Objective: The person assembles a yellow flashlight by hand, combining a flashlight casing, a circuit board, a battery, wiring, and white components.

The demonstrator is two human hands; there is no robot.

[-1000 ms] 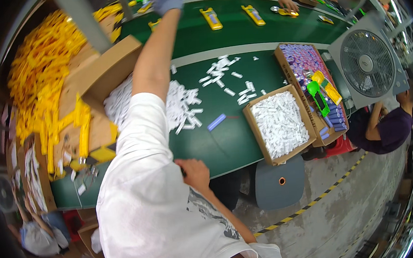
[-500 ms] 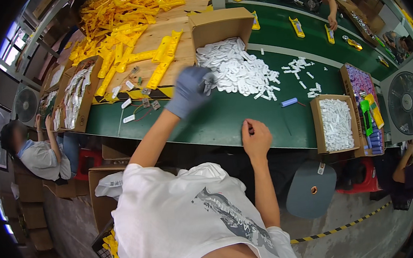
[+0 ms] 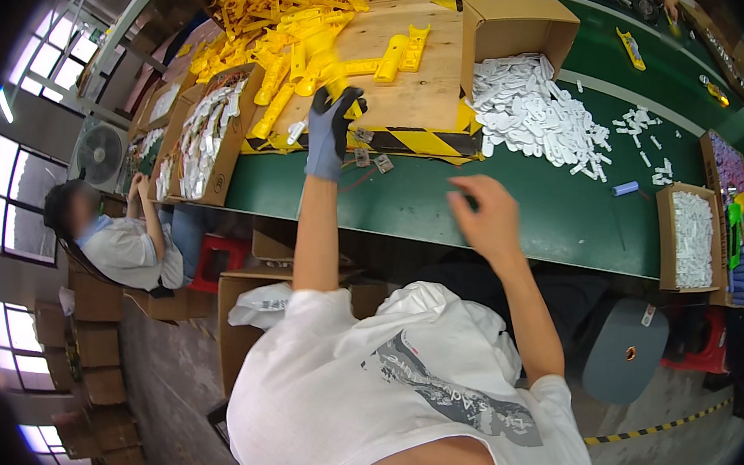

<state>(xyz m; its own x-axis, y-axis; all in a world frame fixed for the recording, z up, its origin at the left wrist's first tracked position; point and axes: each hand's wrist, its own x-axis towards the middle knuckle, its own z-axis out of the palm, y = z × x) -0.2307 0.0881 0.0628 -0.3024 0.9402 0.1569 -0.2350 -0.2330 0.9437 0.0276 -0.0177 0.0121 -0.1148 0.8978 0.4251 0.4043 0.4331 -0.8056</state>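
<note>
My left hand [image 3: 329, 135], in a grey glove with dark fingertips, is closed round the near end of a long yellow plastic shell [image 3: 320, 51]. The shell is smeared by motion and points away from me, above the front edge of the wooden board. My bare right hand [image 3: 489, 216] hovers over the front of the green table [image 3: 555, 227]. Its thumb and fingers are apart with nothing between them. Small circuit boards with red wires [image 3: 372, 158] lie close to the left wrist. More yellow shells [image 3: 402, 55] rest on the wooden board [image 3: 432, 101].
White plastic pieces [image 3: 528, 106] spill from a tipped cardboard box [image 3: 517, 24]. A box of small white parts [image 3: 692, 238] stands right, near a purple cylindrical cell [image 3: 625, 188]. Left, a person [image 3: 128, 239] sits beside a carton of silvery packs [image 3: 208, 149]. A green belt [image 3: 674, 77] runs behind.
My left hand has moved from the white pieces to the yellow shells and gripped one. My right hand has lifted and its fingers have spread. The view has swung left.
</note>
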